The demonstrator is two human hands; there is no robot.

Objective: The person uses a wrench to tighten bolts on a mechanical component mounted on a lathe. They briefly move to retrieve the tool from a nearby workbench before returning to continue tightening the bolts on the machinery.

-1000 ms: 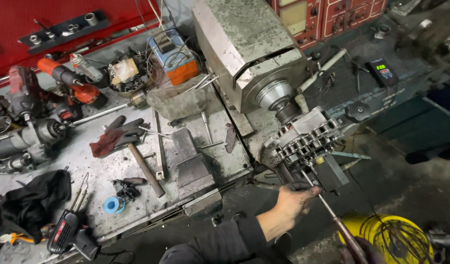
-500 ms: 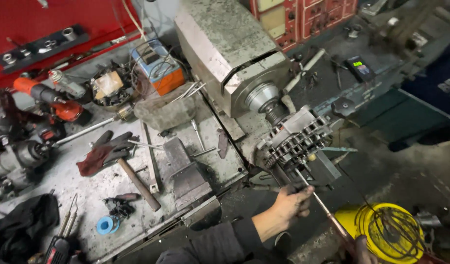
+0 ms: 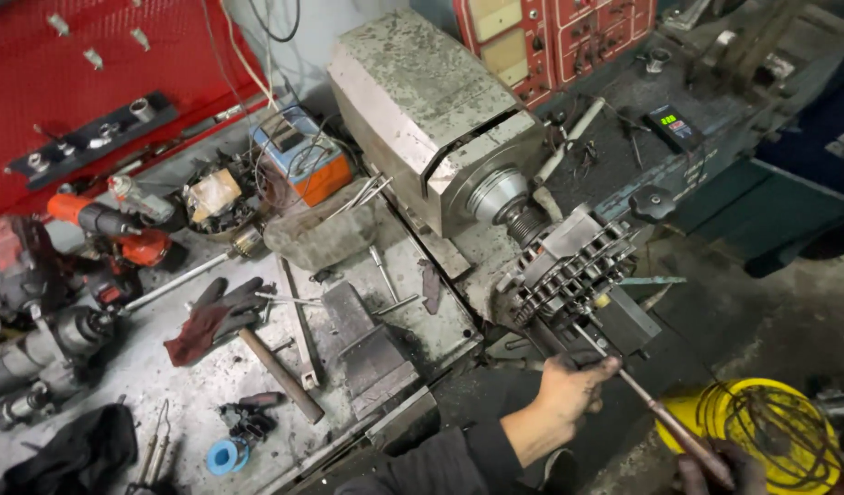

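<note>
A finned metal alternator [image 3: 569, 270] sits clamped at the chuck of a grey lathe [image 3: 431, 119]. A long screwdriver [image 3: 642, 403] runs from its underside down to the lower right. My left hand [image 3: 569, 390], in a dark sleeve, is just below the alternator with its fingers curled round the screwdriver's shaft. My right hand [image 3: 715, 472] is partly cut off at the bottom edge and grips the screwdriver's brown handle.
The grimy bench [image 3: 165, 376] on the left holds a hammer [image 3: 275, 371], a red and black glove [image 3: 211, 316], a blue tape roll [image 3: 225, 456], power tools [image 3: 101, 225] and an orange-blue box [image 3: 303, 160]. A yellow bucket [image 3: 761, 431] with coiled wire stands at the lower right.
The view has swung, so the bench and lathe sit further right and larger in frame. Both hands stay on the screwdriver below the alternator.
</note>
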